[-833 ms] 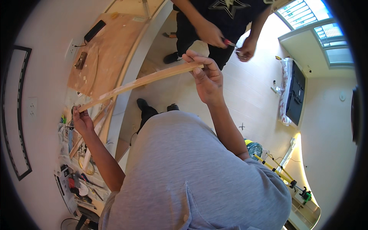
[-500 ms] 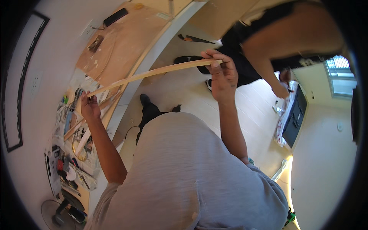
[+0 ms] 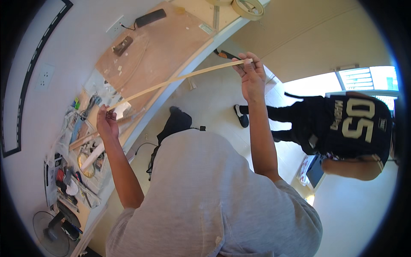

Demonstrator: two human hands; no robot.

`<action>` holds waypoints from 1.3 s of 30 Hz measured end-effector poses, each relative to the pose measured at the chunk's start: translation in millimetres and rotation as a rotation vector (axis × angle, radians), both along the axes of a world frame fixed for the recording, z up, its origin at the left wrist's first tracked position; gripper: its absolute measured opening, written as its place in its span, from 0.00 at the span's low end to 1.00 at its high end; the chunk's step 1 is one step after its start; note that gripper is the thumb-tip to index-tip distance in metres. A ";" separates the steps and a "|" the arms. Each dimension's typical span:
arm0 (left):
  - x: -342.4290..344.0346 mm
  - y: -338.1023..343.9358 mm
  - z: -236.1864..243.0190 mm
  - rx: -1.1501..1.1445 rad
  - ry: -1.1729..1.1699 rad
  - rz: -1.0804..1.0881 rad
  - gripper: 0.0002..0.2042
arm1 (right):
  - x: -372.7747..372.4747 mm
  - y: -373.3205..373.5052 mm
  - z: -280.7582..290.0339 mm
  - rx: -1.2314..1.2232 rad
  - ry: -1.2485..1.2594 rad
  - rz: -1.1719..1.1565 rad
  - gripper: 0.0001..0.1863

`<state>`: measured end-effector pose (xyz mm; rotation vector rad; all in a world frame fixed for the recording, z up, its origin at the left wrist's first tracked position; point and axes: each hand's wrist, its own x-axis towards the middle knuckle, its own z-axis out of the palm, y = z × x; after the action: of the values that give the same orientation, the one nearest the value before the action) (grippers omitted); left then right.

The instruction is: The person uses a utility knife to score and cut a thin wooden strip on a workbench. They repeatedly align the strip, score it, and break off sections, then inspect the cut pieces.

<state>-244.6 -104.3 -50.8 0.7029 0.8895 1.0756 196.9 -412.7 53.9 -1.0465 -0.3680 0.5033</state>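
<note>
A long, thin, pale wooden strip [image 3: 171, 80] spans the space between my hands, its right end higher in the picture. My left hand [image 3: 107, 122] pinches one end, over the cluttered part of the workbench. The other end is gripped by my right hand [image 3: 252, 79] between thumb and fingers, out past the bench's front edge. Under the strip's middle lies a brown board [image 3: 160, 47] on the bench. A small dark wooden block, perhaps a hand plane [image 3: 123, 46], rests on that board.
A black box with a cord [image 3: 150, 17] lies by the wall outlet. Tape rolls [image 3: 248, 8] sit at the bench's far end. Tools and plastic bags [image 3: 79, 124] crowd the left side, near a fan [image 3: 51, 233]. A person in black [image 3: 342, 124] stands to the right.
The other person has moved from close beside my right hand to farther right. My view has shifted, bringing the tape rolls in. Both hands still hold the strip, which looks slightly straighter.
</note>
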 end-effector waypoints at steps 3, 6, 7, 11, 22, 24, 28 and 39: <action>23.9 3.4 -5.6 0.035 0.102 -0.173 0.06 | 24.1 31.5 -0.1 0.050 0.153 -0.109 0.24; 50.5 5.5 -6.7 0.083 0.161 -0.315 0.06 | 40.7 55.7 -4.3 -0.025 0.185 -0.159 0.28; 59.6 7.2 -5.0 0.126 0.198 -0.360 0.06 | 45.7 65.0 -6.9 -0.046 0.215 -0.128 0.28; 91.4 1.2 6.0 0.197 0.314 -0.531 0.07 | 49.9 95.6 -25.0 -0.163 0.313 0.010 0.26; 158.9 -5.7 39.2 -0.091 0.101 -0.482 0.18 | 69.6 168.9 -44.6 -0.135 0.197 0.310 0.19; 163.9 -4.8 47.2 -0.109 0.098 -0.451 0.19 | 82.3 180.6 -41.3 -0.124 0.202 0.348 0.18; 175.2 -10.4 54.8 -0.062 0.148 -0.364 0.20 | 103.8 206.2 -40.7 -0.080 0.212 0.451 0.19; 243.0 -37.9 50.4 -0.006 0.265 -0.091 0.20 | 174.4 267.0 -40.6 -0.072 0.243 0.712 0.16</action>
<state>-1.6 -142.1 -0.3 0.8868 1.0754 0.9110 371.3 -145.8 13.3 -0.8917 -0.5066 1.2756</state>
